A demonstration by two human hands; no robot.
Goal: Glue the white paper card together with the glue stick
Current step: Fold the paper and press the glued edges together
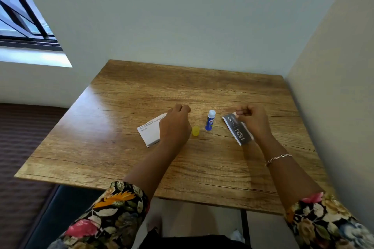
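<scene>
A white card piece (149,132) with printed text lies flat on the wooden table (125,159). My left hand (175,125) covers its right end, with curled fingers at the card's far corner. A second card piece (238,130), grey-printed with "1524", is tilted slightly off the table. My right hand (253,119) pinches its far end. Between the two hands the blue glue stick (210,121) stands upright with its white tip bare. Its yellow cap (196,131) sits on the table just left of it.
The table stands in a corner, with walls behind it and close on the right (334,87). A window (22,16) is at the upper left. A dark bench seat (66,208) lies below the table's near left edge.
</scene>
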